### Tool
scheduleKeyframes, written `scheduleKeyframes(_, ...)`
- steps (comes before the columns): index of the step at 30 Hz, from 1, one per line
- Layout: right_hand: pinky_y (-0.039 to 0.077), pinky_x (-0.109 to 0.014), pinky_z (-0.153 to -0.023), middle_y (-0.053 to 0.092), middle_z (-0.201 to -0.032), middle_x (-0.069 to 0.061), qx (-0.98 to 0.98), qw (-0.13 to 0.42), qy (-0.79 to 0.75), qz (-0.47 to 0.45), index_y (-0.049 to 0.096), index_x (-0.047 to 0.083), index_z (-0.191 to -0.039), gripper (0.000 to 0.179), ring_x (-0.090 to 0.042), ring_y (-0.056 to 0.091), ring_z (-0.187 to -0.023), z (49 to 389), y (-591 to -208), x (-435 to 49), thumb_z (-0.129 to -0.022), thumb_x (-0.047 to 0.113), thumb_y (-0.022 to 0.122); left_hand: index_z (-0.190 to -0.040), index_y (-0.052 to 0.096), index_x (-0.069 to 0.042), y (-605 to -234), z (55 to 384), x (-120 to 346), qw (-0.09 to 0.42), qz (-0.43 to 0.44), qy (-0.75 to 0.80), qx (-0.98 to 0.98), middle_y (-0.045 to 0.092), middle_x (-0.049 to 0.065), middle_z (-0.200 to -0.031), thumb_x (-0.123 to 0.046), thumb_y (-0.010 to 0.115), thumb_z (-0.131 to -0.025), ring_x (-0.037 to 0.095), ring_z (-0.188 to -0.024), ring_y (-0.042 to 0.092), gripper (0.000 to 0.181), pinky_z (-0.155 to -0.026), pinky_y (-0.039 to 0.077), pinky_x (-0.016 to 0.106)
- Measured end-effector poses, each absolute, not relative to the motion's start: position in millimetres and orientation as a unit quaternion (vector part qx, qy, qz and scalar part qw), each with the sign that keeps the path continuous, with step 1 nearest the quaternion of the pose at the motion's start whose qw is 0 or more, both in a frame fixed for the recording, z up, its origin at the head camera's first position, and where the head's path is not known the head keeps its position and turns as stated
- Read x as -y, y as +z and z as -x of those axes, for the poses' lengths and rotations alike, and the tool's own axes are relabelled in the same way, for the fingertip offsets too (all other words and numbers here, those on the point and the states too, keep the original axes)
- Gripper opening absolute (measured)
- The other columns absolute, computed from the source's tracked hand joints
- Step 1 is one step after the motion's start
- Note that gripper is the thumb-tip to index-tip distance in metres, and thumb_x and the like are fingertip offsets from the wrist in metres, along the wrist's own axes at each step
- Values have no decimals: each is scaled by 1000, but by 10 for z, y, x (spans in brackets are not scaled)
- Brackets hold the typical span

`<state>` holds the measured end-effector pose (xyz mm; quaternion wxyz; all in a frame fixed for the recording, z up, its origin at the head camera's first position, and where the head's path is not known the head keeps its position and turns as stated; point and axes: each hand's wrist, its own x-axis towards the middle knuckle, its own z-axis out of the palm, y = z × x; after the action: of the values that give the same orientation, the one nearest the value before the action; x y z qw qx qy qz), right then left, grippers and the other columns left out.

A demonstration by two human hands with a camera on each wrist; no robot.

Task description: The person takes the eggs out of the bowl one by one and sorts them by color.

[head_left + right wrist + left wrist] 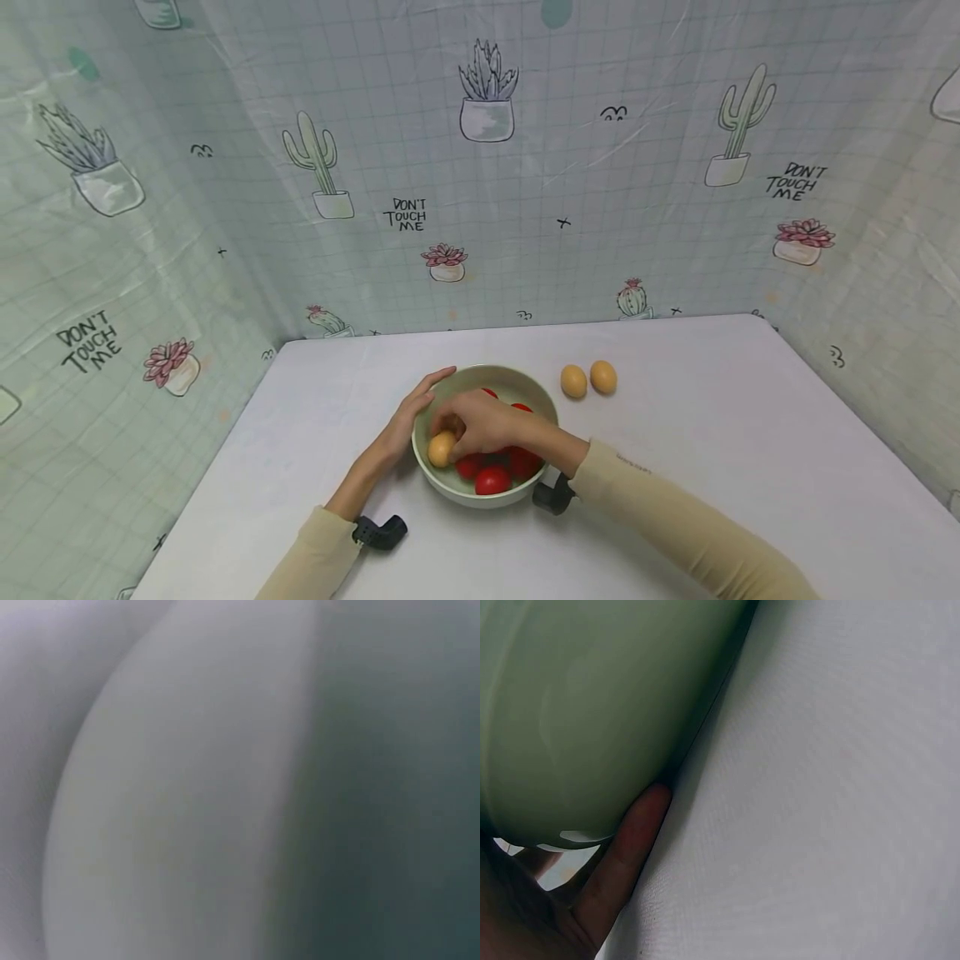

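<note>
A pale green bowl (551,408) stands on the table with several red tomatoes (492,480) inside. My left hand (405,421) lies along the bowl's left side, its fingers fairly straight against the outer wall. In the left wrist view, a finger (630,855) touches the underside curve of the bowl (592,712). My right hand (480,421) reaches over the rim into the bowl and pinches a yellow-brown egg (441,450) at the left inside. Some tomatoes are partly hidden beneath the right hand. The right wrist view shows only the blurred bowl wall (165,810).
Two more yellow-brown eggs, one egg (573,381) beside another egg (603,377), lie on the white table (697,442) right of the bowl. A cactus-print cloth (525,192) hangs behind and at both sides. Black wrist devices (381,533) are on both wrists.
</note>
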<state>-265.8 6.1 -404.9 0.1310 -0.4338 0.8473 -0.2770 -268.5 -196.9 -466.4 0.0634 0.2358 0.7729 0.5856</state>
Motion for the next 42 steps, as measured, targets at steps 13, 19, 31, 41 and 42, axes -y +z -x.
scheduleKeyframes(13,48,-16,-80,73,-97,10,-843,112,-262,456,80,16,-111,27,-1,57,-89,2659,-4138,-86,-86,26,82,-161,35,-19,-4646,2682,1956,68,-224,581,-779,31,6,-170,-30,22,-112,30,-156,27,52,-111,25,5)
scheduleKeyframes(19,50,-17,-85,73,-101,11,-840,129,-281,445,78,18,-109,24,1,59,-91,2638,-4130,-107,-87,26,82,-161,34,-16,-4642,2668,1952,67,-229,582,-778,30,9,-170,-28,23,-112,31,-156,26,52,-111,26,7)
scheduleKeyframes(31,54,-20,-88,74,-98,17,-830,122,-343,422,74,21,-110,30,2,65,-91,2654,-4105,-197,-84,33,85,-162,33,-13,-4651,2678,1949,71,-228,588,-773,30,12,-169,-26,20,-112,35,-154,30,52,-111,30,9)
scheduleKeyframes(41,55,-38,-102,73,-123,7,-809,110,-416,401,69,18,-134,45,-9,65,-110,2666,-3987,-408,-92,31,78,-161,35,-17,-4661,2681,1937,65,-214,577,-785,30,9,-170,-28,20,-111,35,-160,20,53,-128,12,60)
scheduleKeyframes(42,54,-39,-103,72,-125,8,-806,109,-420,402,69,18,-134,44,-10,65,-112,2671,-3969,-434,-93,31,77,-161,35,-17,-4662,2684,1938,66,-211,579,-785,30,8,-170,-28,20,-111,34,-160,21,53,-128,12,58)
